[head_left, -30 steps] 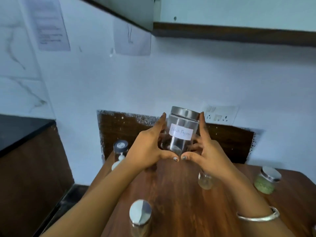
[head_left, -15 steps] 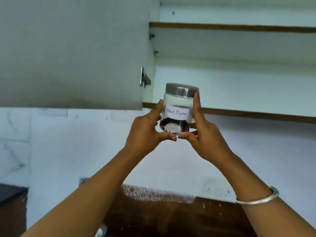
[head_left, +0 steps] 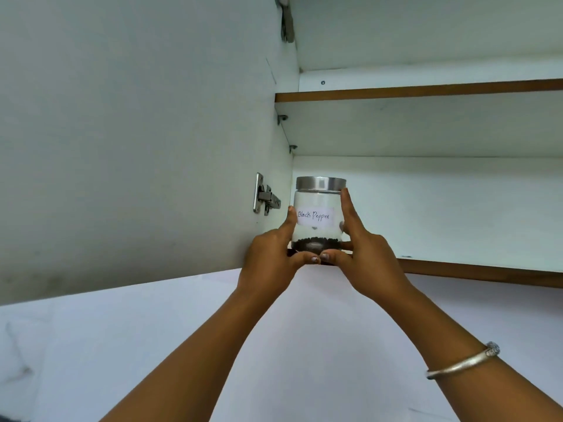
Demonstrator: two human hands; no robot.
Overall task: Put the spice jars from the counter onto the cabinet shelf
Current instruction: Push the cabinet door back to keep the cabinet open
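Observation:
A clear glass jar [head_left: 316,214] with a steel lid and a white label reading "Black Pepper" holds a thin layer of dark peppercorns. It stands upright at the left end of the lower cabinet shelf [head_left: 475,271], with its base at the shelf's front edge. My left hand [head_left: 272,257] grips its left side and my right hand [head_left: 358,248] its right side, thumbs meeting under the base. Whether the jar rests on the shelf or hangs just above it I cannot tell. The counter and the other jars are out of view.
The open white cabinet door [head_left: 137,132] hangs to the left, with a metal hinge [head_left: 265,196] close beside the jar. A second shelf [head_left: 426,91] runs above. White wall lies below the cabinet. A silver bangle [head_left: 463,360] circles my right wrist.
Both hands lifted the jar from above the wooden counter up to the lower cabinet shelf. The view tilted upward, so the counter and other jars dropped out of sight.

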